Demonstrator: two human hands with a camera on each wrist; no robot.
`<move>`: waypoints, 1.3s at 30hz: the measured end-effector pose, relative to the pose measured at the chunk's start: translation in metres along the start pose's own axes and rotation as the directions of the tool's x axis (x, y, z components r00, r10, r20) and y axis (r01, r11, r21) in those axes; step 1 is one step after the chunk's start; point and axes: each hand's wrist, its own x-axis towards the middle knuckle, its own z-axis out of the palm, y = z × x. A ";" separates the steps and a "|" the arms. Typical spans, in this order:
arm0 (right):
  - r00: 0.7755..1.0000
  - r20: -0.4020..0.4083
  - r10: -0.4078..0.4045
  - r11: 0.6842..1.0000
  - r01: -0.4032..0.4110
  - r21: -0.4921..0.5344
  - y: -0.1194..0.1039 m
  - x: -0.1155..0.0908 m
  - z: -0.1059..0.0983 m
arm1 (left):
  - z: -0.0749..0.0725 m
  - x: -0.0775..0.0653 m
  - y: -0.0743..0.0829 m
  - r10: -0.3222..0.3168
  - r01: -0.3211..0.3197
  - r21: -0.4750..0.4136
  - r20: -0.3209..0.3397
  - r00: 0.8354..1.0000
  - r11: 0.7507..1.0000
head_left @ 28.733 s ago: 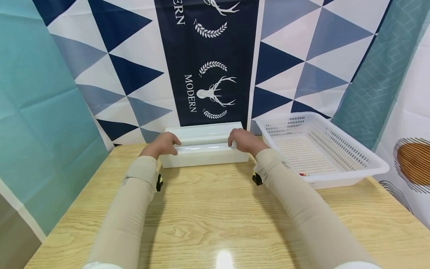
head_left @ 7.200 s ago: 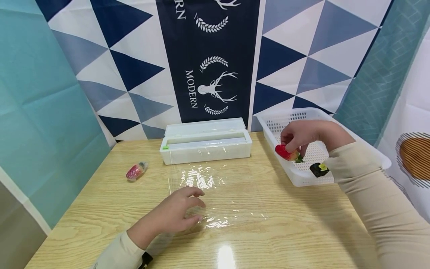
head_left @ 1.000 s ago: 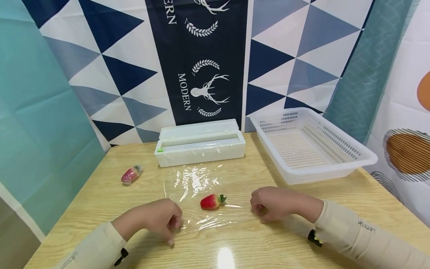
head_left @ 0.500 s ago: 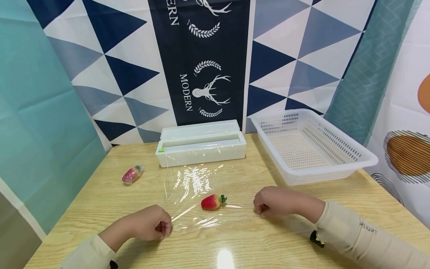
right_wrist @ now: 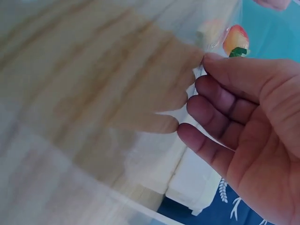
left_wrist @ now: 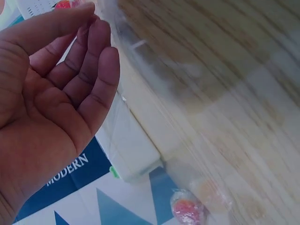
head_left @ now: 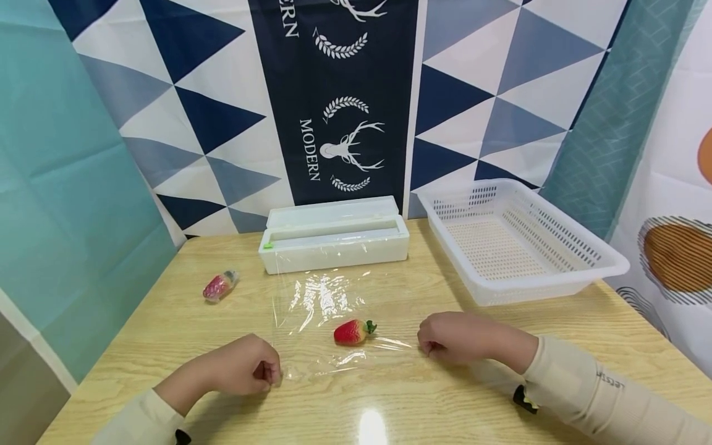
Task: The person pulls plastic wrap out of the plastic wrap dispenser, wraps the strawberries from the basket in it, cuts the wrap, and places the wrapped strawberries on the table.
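Note:
A red strawberry [head_left: 350, 332] with a green leafy top lies on a sheet of clear cling film [head_left: 311, 309], drawn forward from the white dispenser box [head_left: 339, 254], whose lid stands raised. My left hand [head_left: 245, 366] pinches the film's near left corner between thumb and fingertips; in the left wrist view the left hand [left_wrist: 61, 89] has its other fingers loosely bent. At the near right corner, my right hand [head_left: 456, 337] pinches the film too, and the right wrist view shows the right hand [right_wrist: 243, 112] with thumb and index together on its edge.
A second strawberry [head_left: 219, 287], wrapped in film, lies on the wooden table [head_left: 167, 321] at the left. The white perforated basket [head_left: 556, 285] stands at the back right. A patterned cloth [head_left: 339, 93] hangs right behind the box.
Earlier, both hands were at the box, then the right held the strawberry over the basket; it now lies on the film. In the last second, my left fingers have closed on the film's corner.

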 end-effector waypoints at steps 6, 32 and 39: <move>0.998 -0.069 -0.010 1.000 0.012 0.026 0.002 -0.002 -0.003 | -0.006 -0.003 0.002 -0.004 0.004 -0.054 -0.003 1.000 0.999; 0.961 -0.212 0.178 0.963 -0.127 0.237 0.023 0.018 -0.023 | -0.051 -0.001 -0.019 -0.134 0.112 -0.136 -0.164 0.977 0.984; 0.956 -0.237 0.173 0.977 -0.136 0.165 0.029 0.026 -0.017 | -0.046 0.009 -0.035 -0.164 0.142 -0.123 -0.194 0.967 0.982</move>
